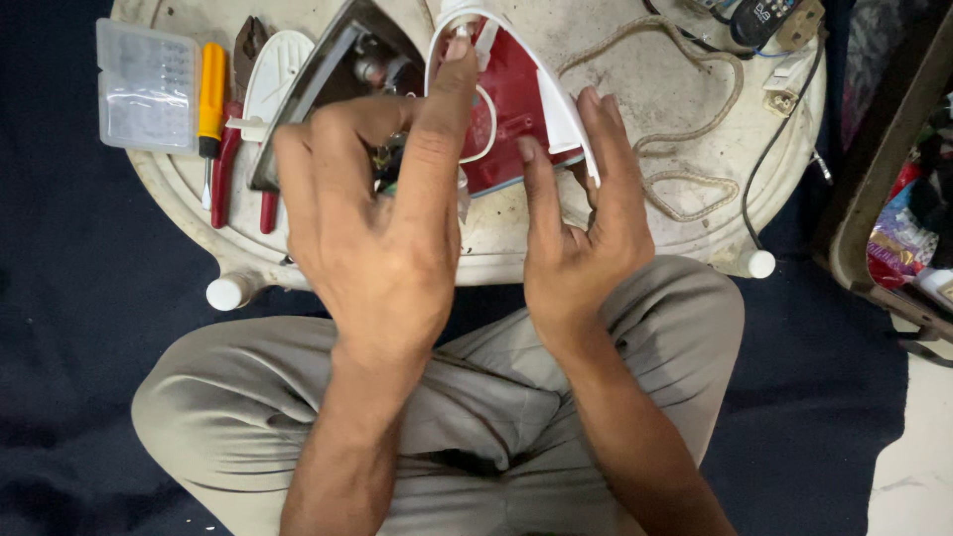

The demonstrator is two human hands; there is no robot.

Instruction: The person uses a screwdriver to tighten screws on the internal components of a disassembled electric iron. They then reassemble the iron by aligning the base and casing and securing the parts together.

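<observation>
A taken-apart clothes iron lies on a worn white stool in front of me. Its red and white plastic body is tipped open to the right, and the metal soleplate is tipped to the left. My left hand rests on the gap between the two halves, its index finger stretched up to the top of the white rim. My right hand lies against the right edge of the white rim with fingers extended. The inner parts under my left hand are hidden.
On the stool's left lie a clear plastic parts box, a yellow-handled screwdriver, red-handled pliers and a white plastic cover. A braided cord curls at the right, a black cable beside it. Dark cloth covers the floor.
</observation>
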